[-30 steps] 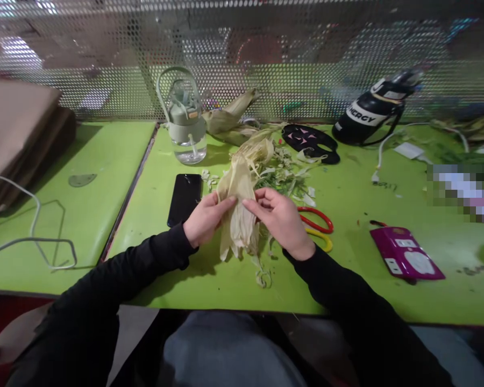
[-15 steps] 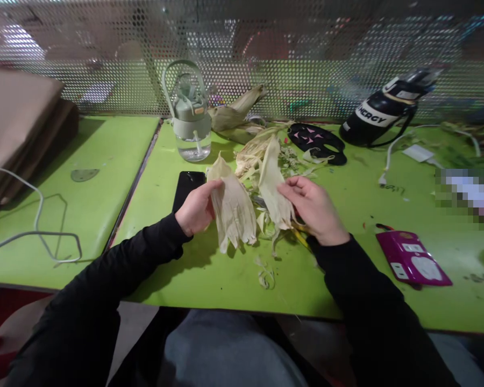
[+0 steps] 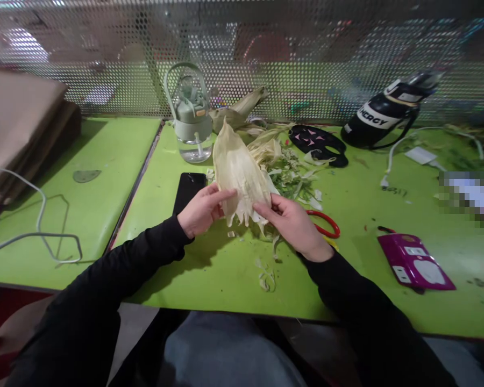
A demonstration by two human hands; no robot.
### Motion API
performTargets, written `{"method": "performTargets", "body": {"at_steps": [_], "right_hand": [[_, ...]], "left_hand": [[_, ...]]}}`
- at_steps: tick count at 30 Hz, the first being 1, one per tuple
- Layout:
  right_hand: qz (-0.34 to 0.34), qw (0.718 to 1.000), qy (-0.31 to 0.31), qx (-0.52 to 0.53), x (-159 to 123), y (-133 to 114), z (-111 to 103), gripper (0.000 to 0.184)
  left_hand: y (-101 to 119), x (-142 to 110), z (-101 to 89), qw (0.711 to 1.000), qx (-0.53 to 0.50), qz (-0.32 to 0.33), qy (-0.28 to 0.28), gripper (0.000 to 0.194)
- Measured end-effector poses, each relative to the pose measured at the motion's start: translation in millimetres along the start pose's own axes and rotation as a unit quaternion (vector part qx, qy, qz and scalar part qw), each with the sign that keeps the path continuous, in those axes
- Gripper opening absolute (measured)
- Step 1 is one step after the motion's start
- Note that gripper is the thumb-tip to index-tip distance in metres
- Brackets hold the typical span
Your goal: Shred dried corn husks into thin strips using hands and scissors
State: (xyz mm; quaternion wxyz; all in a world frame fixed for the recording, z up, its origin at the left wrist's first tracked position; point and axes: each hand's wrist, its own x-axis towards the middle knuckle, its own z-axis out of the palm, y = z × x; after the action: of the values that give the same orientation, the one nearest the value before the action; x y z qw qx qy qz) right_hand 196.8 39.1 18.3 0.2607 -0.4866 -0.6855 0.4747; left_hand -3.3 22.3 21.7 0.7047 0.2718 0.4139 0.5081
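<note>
Gripping the pale corn husks (image 3: 240,169) — left hand (image 3: 205,208) at one edge, right hand (image 3: 288,217) at the other, thumbs on the front — both hands hold them above the green table (image 3: 210,279). The smartphone (image 3: 189,191) lies beside the left hand; the red-handled scissors (image 3: 326,223) lie beside the right. Shredded husk scraps (image 3: 292,177) lie behind.

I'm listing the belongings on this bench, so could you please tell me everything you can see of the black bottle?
The black bottle with a white lettered band looks smooth and hard, perhaps metal or plastic. It leans to the right on the green table, near the perforated metal screen. A dark strap loops down its right side. Neither hand touches it.
</note>
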Motion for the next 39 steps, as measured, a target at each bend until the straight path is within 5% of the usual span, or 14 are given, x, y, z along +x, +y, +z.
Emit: {"method": "performTargets", "body": {"at_steps": [4, 10, 27, 31, 33, 36, 39], "right_hand": [[-0.014, 0.999, 0.008, 0.033, 2, 0, 0, 0.036], [-0.043, 0.994, 0.047, 0.091, -1, -5, 5, 0.028], [0.013, 0.961, -0.055, 0.271, 0, 4, 11, 0.032], [-0.008, 0.968, -0.072, 0.24, -4, 1, 11, 0.033], [-0.053, 0.982, -0.094, 0.155, -9, 1, 16, 0.028], [-0.212, 0.967, -0.139, 0.013, -19, 1, 28, 0.029], [-0.34, 0.926, -0.149, -0.067, -25, 2, 38, 0.027]], "left_hand": [[-8, 0, -2.0, 0.999, 0.04, -0.015, -0.016, 0.008], [-15, 0, -1.9, 0.994, 0.096, -0.015, -0.051, 0.017], [-12, -4, -0.9, 0.99, 0.072, -0.049, -0.11, 0.02], [-7, -1, -8.6, 0.982, 0.114, -0.034, -0.144, 0.017], [3, 0, -15.2, 0.954, 0.203, -0.021, -0.219, 0.013], [22, -2, -22.5, 0.848, 0.35, -0.058, -0.394, 0.01], [31, -5, -23.5, 0.807, 0.382, -0.099, -0.44, 0.016]]}}
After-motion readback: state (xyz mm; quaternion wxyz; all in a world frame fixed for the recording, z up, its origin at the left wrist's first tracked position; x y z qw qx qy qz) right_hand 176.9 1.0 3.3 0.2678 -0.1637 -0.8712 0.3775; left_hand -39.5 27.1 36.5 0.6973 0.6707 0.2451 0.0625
